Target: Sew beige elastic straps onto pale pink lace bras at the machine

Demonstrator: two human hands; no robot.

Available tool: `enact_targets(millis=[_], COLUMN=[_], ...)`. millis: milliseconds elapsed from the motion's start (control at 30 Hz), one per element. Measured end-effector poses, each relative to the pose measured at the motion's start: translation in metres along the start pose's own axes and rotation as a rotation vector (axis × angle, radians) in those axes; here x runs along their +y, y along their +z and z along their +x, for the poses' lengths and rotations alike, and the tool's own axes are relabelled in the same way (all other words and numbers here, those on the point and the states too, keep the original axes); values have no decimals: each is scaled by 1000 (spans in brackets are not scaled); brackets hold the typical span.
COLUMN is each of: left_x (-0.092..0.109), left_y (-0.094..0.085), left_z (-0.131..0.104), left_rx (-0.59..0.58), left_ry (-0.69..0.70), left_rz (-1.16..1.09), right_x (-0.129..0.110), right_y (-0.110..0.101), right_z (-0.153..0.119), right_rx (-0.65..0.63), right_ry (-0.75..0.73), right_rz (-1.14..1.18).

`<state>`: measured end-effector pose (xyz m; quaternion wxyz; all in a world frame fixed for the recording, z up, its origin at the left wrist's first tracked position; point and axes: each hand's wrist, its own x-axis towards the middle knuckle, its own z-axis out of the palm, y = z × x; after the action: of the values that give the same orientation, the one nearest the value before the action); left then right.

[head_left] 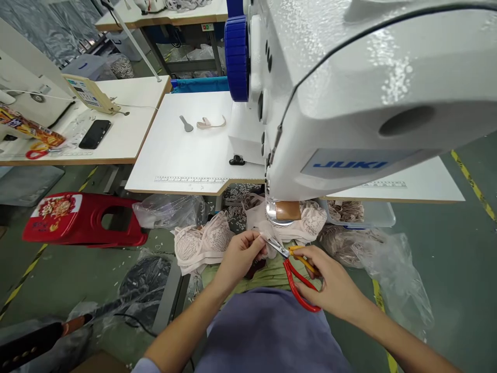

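My right hand (330, 282) grips a pair of scissors (297, 280) with one red and one yellow handle. Their metal blades point left and reach the edge of the fabric at my left fingertips. With thumb and fingers pinched, my left hand (243, 254) holds the edge of a pale pink lace bra (209, 238). One lace cup hangs left of that hand. More pale lace fabric (310, 220) lies to the right, under the sewing machine head (287, 211). My fingers partly hide the spot where the blades meet the cloth.
A white JUKI sewing machine (368, 119) overhangs the worktable (182, 155). Right of my lap are a clear bin (380, 215) and plastic bags (396, 274). A red stool (85, 220) is at left; a phone (95, 133) lies on the neighbouring table.
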<state>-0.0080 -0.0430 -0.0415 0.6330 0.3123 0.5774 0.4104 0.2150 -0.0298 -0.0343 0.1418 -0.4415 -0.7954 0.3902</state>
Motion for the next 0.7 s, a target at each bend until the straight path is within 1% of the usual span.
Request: enact_targets(millis=[167,300,400,467,533,600,633,700], left_x=[5,2,-3,-4,-4,-2,0,3], left_y=[-3,-5,-3,-1,2,4,5,6], left_z=[-2,-2,-2,-4,-5,-5,-5,-5], left_rx=[31,49,95,124,127,115,109,92], left_ry=[37,51,53,34,5,-15,-19,-29], left_rz=[107,156,98,-49,-209,-297,-310,-323], right_x=[0,4,6,8,14,26,33,48], right_y=[0,-2,-5,-11,-23,-43,-55,-82], right_z=[11,14,6,-4,-13,-13,-7,13], right_rx=[-55,-82,-63,-53,-46,7,55,170], right_ry=[37,34,32,93,179,224,220,174], right_rz=[4,-15,-6,11,15,-34,-85,-236])
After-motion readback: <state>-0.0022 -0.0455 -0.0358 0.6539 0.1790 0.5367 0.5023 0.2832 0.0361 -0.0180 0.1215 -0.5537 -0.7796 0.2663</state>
